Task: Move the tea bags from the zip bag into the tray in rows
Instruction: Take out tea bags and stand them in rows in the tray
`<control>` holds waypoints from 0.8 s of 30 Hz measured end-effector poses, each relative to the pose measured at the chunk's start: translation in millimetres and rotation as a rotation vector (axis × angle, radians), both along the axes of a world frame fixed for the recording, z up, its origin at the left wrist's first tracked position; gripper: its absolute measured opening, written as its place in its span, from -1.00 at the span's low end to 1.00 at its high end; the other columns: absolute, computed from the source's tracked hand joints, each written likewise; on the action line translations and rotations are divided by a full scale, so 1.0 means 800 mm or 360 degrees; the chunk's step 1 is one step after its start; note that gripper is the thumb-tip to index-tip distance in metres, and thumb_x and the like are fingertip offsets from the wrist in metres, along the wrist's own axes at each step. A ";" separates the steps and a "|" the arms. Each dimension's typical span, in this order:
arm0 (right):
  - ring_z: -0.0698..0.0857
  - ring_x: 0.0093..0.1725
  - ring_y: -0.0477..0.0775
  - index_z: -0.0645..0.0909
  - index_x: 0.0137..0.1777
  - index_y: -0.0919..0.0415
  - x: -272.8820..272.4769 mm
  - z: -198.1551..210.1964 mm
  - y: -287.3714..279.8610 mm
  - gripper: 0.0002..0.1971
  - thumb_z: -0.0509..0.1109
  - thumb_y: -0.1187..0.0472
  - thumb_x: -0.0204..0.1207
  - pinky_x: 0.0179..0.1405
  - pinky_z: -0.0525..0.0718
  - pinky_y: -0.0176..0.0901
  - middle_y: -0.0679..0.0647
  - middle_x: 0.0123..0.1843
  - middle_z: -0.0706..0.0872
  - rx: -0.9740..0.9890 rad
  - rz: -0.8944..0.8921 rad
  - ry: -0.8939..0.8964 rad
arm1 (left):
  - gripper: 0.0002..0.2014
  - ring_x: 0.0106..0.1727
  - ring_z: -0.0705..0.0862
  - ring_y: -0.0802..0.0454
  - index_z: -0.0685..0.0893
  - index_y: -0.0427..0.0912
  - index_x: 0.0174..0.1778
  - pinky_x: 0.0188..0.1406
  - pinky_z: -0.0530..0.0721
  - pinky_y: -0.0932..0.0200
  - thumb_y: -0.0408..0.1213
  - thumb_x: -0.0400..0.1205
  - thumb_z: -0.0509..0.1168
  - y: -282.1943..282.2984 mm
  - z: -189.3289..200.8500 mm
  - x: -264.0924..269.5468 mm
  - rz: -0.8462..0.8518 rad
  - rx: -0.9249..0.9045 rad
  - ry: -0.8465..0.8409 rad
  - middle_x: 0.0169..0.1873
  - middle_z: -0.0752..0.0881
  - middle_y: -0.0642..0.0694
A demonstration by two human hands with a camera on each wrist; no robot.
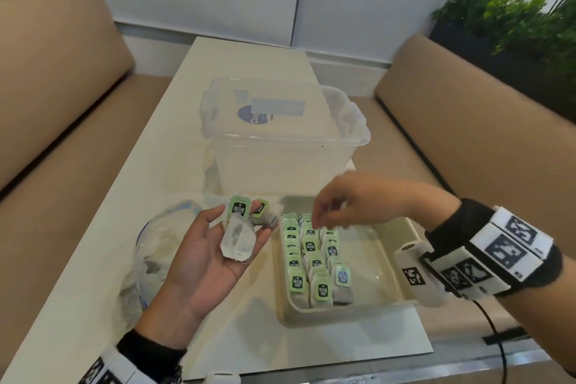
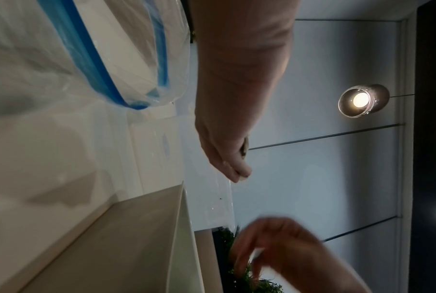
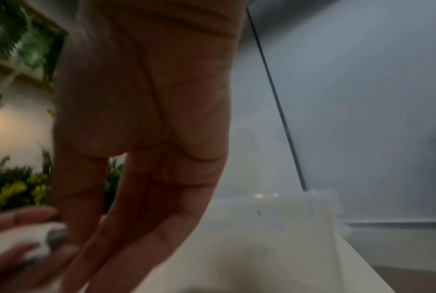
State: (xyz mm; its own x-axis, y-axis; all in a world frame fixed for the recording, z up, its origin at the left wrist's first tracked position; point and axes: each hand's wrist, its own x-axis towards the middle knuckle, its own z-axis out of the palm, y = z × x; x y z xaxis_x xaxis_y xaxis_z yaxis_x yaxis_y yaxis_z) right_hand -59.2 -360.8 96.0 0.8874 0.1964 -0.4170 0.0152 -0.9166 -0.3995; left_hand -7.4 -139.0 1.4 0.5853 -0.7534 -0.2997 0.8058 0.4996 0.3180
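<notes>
My left hand point(image 1: 205, 256) lies palm up with the fingers nearly straight, cradling a small heap of white paper tea bags with green printed tags point(image 1: 240, 227); nothing is pinched here, the bags simply rest across palm and fingers, one translucent sachet lowest and two tagged ones toward the fingertips. My right hand point(image 1: 349, 203) hovers over the far end of the shallow cream plastic tray point(image 1: 405, 262), fingers drooping and loosely bunched; motion blur keeps me from telling whether they pinch a bag or a string, so I leave that open (the right wrist view shows only a shadowed palm). In the tray, tea bags already stand in three rows point(image 1: 314, 262) against its left side, tags uppermost, while the right part of the floor is bare. The clear zip bag with the blue seal point(image 1: 156, 246) lies on the pale tabletop point(image 1: 174, 140) just beyond and under my left hand, some bags visible inside. A clear lidded plastic storage box point(image 1: 280, 121) stands behind the tray. As I judge it, the step is feeding bags from palm to tray one at a time: I should keep the left palm level and close beside the tray, take each bag by its tag, set it upright touching its row neighbour, and begin a fourth row only where the third is full, lest strings tangle or the standing bags topple.
</notes>
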 end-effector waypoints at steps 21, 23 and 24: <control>0.75 -0.04 0.06 0.65 0.22 0.15 -0.044 -0.086 -0.032 -0.66 0.49 0.30 0.44 0.16 0.69 0.01 0.01 -0.05 0.75 -0.0037 0.0127 0.0813 | -0.24 0.19 0.70 -0.41 0.69 -0.40 0.16 -0.08 0.78 -0.12 -0.35 -0.02 0.65 -0.001 -0.019 0.014 0.0098 0.0066 0.0018 0.19 0.73 -0.27; 0.70 -0.20 -0.19 0.67 0.17 0.11 -0.043 -0.081 -0.038 -0.71 0.46 0.32 0.45 0.10 0.66 -0.12 -0.12 -0.14 0.73 -0.0019 0.0077 0.0782 | -0.34 0.19 0.70 -0.41 0.78 -0.41 -0.01 -0.04 0.77 -0.14 -0.36 -0.08 0.68 -0.002 -0.020 0.016 0.0087 0.0065 0.0021 0.17 0.74 -0.26; 0.66 -0.26 -0.27 0.67 0.15 0.08 -0.041 -0.078 -0.042 -0.72 0.43 0.32 0.46 0.06 0.65 -0.15 -0.19 -0.18 0.70 -0.0021 0.0045 0.0758 | -0.36 0.19 0.70 -0.41 0.80 -0.41 -0.05 -0.04 0.77 -0.14 -0.36 -0.09 0.69 -0.002 -0.021 0.016 0.0082 0.0070 0.0016 0.17 0.74 -0.26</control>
State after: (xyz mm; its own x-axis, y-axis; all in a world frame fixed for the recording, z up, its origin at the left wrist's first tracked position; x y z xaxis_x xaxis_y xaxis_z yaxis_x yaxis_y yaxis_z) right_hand -92.1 -394.0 33.7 0.5912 0.2097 -0.7788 -0.1419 -0.9235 -0.3564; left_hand 5.8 -140.7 -15.3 0.6198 -0.7083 -0.3378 0.7826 0.5263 0.3325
